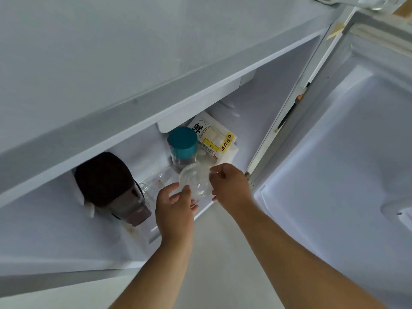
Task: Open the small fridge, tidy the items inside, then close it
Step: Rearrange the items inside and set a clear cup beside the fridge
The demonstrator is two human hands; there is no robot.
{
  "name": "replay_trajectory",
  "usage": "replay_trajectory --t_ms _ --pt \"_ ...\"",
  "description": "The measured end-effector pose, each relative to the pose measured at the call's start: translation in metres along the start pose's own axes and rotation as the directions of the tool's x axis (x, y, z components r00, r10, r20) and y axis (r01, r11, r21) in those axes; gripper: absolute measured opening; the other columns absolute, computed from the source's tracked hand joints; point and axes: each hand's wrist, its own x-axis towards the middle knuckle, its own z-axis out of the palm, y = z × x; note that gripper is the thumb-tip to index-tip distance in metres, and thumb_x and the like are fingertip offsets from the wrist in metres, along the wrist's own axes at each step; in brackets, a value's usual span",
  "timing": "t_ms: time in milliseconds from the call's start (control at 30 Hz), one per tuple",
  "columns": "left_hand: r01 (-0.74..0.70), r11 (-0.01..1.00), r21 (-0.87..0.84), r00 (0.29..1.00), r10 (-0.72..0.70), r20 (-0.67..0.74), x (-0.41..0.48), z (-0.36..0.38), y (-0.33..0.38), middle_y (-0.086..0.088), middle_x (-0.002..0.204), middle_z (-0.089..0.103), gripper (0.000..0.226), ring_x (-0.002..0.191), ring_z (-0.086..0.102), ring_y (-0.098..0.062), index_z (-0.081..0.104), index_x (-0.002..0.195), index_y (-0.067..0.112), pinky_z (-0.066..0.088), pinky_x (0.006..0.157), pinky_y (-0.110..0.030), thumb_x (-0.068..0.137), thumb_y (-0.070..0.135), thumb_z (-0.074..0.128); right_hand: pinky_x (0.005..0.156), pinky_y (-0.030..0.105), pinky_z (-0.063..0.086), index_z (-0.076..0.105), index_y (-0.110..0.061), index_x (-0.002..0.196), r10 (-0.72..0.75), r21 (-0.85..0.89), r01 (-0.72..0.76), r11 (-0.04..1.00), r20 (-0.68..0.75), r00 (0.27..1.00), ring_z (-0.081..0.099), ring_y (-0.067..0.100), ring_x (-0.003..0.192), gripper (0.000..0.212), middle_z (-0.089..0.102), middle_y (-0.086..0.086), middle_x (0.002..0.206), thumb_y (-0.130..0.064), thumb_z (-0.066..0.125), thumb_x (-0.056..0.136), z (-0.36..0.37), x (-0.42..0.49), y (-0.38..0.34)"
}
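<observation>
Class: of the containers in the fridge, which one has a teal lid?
The clear jar standing behind the hands; the dark container at left has none.

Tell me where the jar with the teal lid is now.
The jar with the teal lid stands inside the fridge, behind the clear cup and left of the bread bag.

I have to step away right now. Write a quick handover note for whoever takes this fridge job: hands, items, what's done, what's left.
Left hand and right hand: both in a grip on the clear plastic container at the fridge opening.
Inside: teal-lidded jar just behind the container, bread bag at the back right, dark pitcher on the left.
Done: fridge door is open.
Left: place the container, finish tidying, close the door.
</observation>
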Motion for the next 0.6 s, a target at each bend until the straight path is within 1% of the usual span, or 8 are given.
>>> replay_trajectory --t_ms 67,133,267,333,400,467,533,600 --pt "0.011 0.999 0.032 1.000 -0.011 -0.014 0.006 -0.001 -0.010 0.001 0.097 0.076 0.016 0.077 0.077 -0.013 0.067 0.104 0.030 0.060 0.062 -0.022 0.095 0.021 0.076 0.067 0.035 0.065 0.071 -0.024 0.112 0.039 -0.036 -0.038 0.999 0.020 0.999 0.071 0.013 0.057 0.020 0.072 -0.004 0.097 -0.022 0.055 0.099 0.007 0.006 0.009" --pt "0.018 0.997 0.076 1.000 -0.016 -0.027 0.013 -0.003 -0.019 0.002 0.098 0.076 0.016 0.076 0.077 -0.013 0.067 0.105 0.028 0.060 0.064 -0.024 0.095 0.019 0.075 0.071 0.039 0.065 0.070 -0.023 0.111 0.076 -0.050 -0.074 0.996 0.038 0.996 0.072 0.015 0.058 0.020 0.072 0.000 0.097 -0.018 0.055 0.098 0.014 0.013 0.016" --pt "0.011 0.981 0.196 1.000 -0.012 0.006 0.027 -0.003 -0.032 0.000 0.110 0.075 0.022 0.077 0.077 -0.017 0.065 0.116 0.022 0.064 0.078 -0.036 0.095 0.019 0.073 0.071 0.041 0.065 0.068 -0.026 0.105 0.114 -0.088 -0.109 0.990 0.046 0.992 0.073 0.019 0.065 0.021 0.071 0.002 0.100 -0.015 0.052 0.097 0.025 0.023 0.022" --pt "-0.001 0.967 0.254 1.000 -0.004 0.019 0.033 -0.003 -0.034 -0.001 0.117 0.072 0.029 0.080 0.077 -0.017 0.063 0.122 0.021 0.064 0.085 -0.041 0.095 0.022 0.073 0.076 0.043 0.064 0.069 -0.025 0.109 0.121 -0.086 -0.116 0.990 0.053 0.991 0.074 0.023 0.076 0.025 0.072 0.002 0.106 -0.015 0.051 0.096 0.028 0.026 0.024" --pt "-0.022 0.943 0.333 0.999 0.011 0.033 0.035 -0.003 -0.035 -0.002 0.125 0.071 0.038 0.093 0.076 -0.017 0.062 0.130 0.020 0.061 0.093 -0.046 0.094 0.028 0.074 0.083 0.044 0.063 0.071 -0.024 0.117 0.128 -0.097 -0.122 0.988 0.061 0.990 0.073 0.028 0.090 0.030 0.072 0.001 0.113 -0.016 0.051 0.096 0.032 0.028 0.025" --pt "-0.032 0.926 0.375 0.999 0.016 0.047 0.034 -0.002 -0.034 -0.003 0.134 0.068 0.048 0.110 0.072 -0.022 0.059 0.137 0.018 0.057 0.100 -0.049 0.093 0.032 0.074 0.086 0.045 0.062 0.070 -0.024 0.123 0.127 -0.111 -0.120 0.987 0.066 0.990 0.073 0.029 0.096 0.032 0.072 0.001 0.116 -0.018 0.052 0.096 0.035 0.030 0.026" --pt "-0.050 0.915 0.400 0.997 0.025 0.067 0.031 -0.003 -0.031 -0.003 0.139 0.065 0.056 0.117 0.068 -0.023 0.056 0.142 0.018 0.055 0.103 -0.049 0.092 0.036 0.074 0.086 0.044 0.062 0.069 -0.024 0.127 0.125 -0.116 -0.117 0.986 0.065 0.990 0.072 0.026 0.097 0.033 0.072 0.000 0.118 -0.020 0.054 0.098 0.036 0.029 0.027" --pt "-0.075 0.902 0.425 0.996 0.050 0.069 0.023 -0.005 -0.028 -0.001 0.142 0.063 0.059 0.118 0.067 -0.022 0.055 0.143 0.021 0.054 0.104 -0.047 0.091 0.041 0.075 0.088 0.039 0.060 0.066 -0.025 0.132 0.104 -0.130 -0.096 0.987 0.059 0.993 0.071 0.023 0.099 0.035 0.071 -0.003 0.121 -0.022 0.055 0.098 0.035 0.026 0.030"
